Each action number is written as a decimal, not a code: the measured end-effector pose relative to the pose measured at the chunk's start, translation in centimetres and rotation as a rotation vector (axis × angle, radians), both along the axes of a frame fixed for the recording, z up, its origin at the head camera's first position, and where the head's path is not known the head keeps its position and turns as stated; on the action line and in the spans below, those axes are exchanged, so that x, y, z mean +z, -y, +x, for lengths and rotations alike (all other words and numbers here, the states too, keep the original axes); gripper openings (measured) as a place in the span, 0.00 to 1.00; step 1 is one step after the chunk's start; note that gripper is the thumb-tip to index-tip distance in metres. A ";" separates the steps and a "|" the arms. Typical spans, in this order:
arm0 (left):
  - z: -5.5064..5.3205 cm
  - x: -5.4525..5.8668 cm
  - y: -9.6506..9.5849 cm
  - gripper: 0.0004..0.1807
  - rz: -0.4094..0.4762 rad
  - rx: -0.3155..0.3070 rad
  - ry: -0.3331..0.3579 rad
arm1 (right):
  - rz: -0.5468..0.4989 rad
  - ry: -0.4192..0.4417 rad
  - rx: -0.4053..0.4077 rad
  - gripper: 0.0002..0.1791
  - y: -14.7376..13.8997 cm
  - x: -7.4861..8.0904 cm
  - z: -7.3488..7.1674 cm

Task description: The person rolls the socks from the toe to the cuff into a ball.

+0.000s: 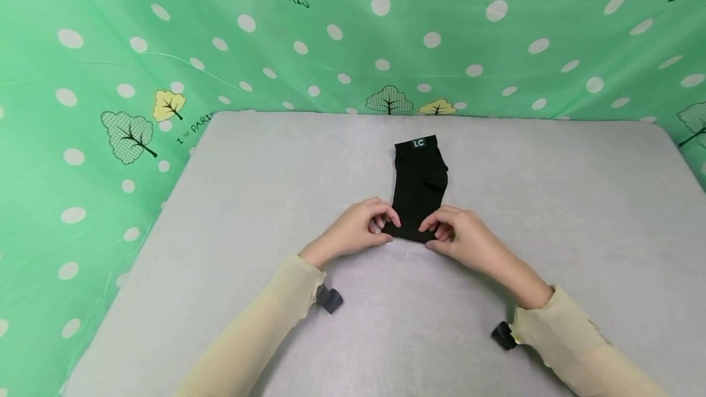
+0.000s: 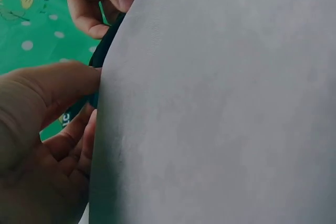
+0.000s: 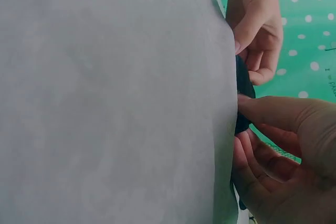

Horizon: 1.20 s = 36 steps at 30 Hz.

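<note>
A black sock [image 1: 417,185] lies flat on the grey table, its cuff with a small "LC" label pointing away from me and its toe end nearest me. At the toe end's left corner, my left hand [image 1: 361,227] pinches the fabric between thumb and curled fingers. My right hand [image 1: 469,238] pinches the right corner of that same end. Both wrist views show the sock only as a dark strip: the left one between left hand [image 2: 52,114] and table surface, the right one beside the right hand [image 3: 294,145].
The grey table [image 1: 265,170] spreads around the sock on all sides. Behind it and to the left hangs a green curtain [image 1: 353,54] with white dots and printed trees. Dark wrist-worn devices [image 1: 330,299] sit by the cream sleeves [image 1: 259,329].
</note>
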<state>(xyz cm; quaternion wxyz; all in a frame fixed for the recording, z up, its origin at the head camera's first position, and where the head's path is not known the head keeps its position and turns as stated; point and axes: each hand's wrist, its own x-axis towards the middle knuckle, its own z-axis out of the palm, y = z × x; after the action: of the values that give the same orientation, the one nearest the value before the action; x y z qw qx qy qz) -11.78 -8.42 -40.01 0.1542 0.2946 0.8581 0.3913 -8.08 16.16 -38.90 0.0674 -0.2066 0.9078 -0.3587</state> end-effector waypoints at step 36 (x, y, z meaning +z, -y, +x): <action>-0.3 0.6 -1.1 0.08 -0.051 0.310 0.036 | -0.033 0.114 -0.224 0.09 -0.7 0.1 -0.9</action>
<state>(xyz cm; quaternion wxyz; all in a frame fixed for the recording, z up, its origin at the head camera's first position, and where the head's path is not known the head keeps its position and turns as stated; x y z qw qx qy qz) -12.04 -7.32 -39.41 0.1146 0.1473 0.9001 0.3938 -8.93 16.85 -38.84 0.0750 -0.0842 0.9139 -0.3901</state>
